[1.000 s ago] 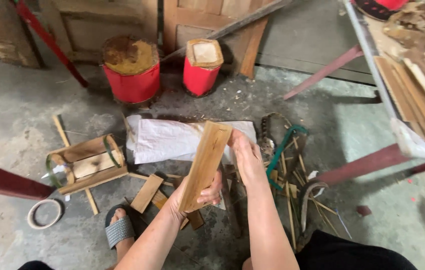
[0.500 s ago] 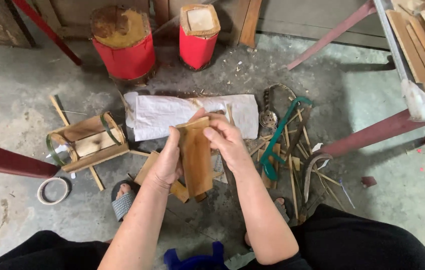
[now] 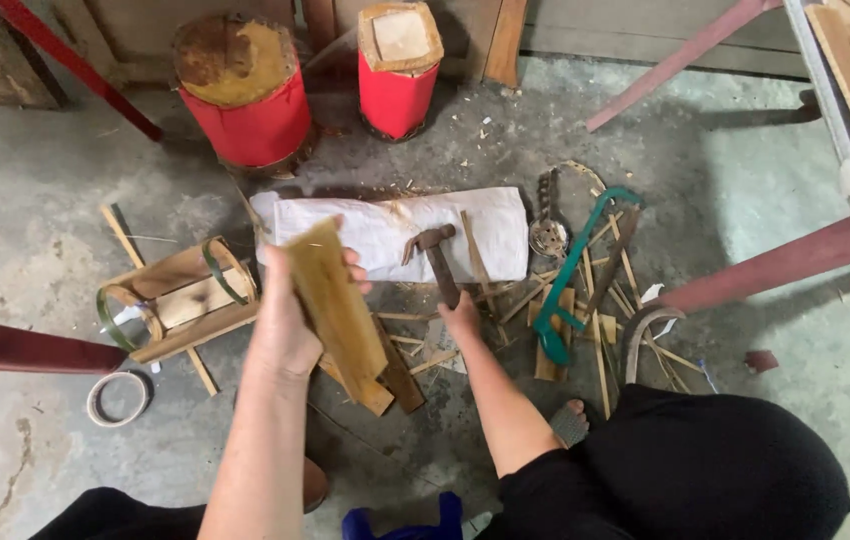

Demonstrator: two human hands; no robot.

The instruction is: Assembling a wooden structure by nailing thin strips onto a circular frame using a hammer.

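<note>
Your left hand (image 3: 290, 325) is wrapped around a flat, pale yellow-brown slat of split wood (image 3: 335, 305), fingers curled over its far edge so it stands tilted above the concrete floor (image 3: 745, 170), its lower end over the darker short boards (image 3: 390, 375) lying in front of your knees. Your right hand (image 3: 460, 315) is closed on the lower end of a rusty dark-handled hammer-like tool (image 3: 437, 258), whose head rests on the white folded sack (image 3: 395, 235) spread across the middle of the floor; the view is blurred there, so it may be a small hatchet instead. Judging by that, you have the piece and the tool both in hand, but the tool has not yet met the slat, so the cutting or striking seems still ahead. Left of the slat sits a small wooden frame bound with green hoops (image 3: 180, 295), with a roll of pale tape (image 3: 120, 398) near it. Right of the sack lie a teal-handled saw (image 3: 575, 275) and scattered thin splinters. Two red drums (image 3: 245, 90) stand along the far edge of the floor.
</note>
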